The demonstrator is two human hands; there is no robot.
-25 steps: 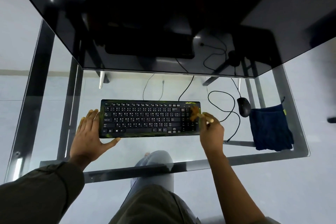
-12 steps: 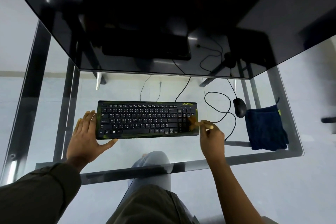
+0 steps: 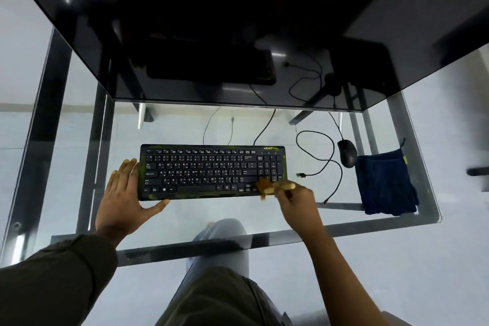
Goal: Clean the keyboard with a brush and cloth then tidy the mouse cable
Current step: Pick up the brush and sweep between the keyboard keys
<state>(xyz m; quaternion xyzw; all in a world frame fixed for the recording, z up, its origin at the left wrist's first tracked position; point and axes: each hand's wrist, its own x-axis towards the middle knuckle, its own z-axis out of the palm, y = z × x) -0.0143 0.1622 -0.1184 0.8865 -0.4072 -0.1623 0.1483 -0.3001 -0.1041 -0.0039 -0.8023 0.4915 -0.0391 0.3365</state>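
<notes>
A black keyboard (image 3: 209, 171) lies on the glass desk. My left hand (image 3: 124, 196) lies flat against its left end, thumb along the front edge, fingers spread. My right hand (image 3: 297, 201) grips a small brush (image 3: 267, 187) with a pale wooden handle; its brown bristles touch the keyboard's front right corner. To the right sits a black mouse (image 3: 347, 153), and its cable (image 3: 321, 156) loops loosely between mouse and keyboard, the plug lying free on the glass. A dark blue cloth (image 3: 385, 185) lies right of the mouse.
The glass desk (image 3: 412, 219) has a dark metal frame, and my knees show through it. A large dark monitor (image 3: 211, 21) overhangs the far side. Thin cables run out behind the keyboard.
My right hand has swept the brush from the upper number pad down to the keyboard's front right corner. The left hand stays at the left end.
</notes>
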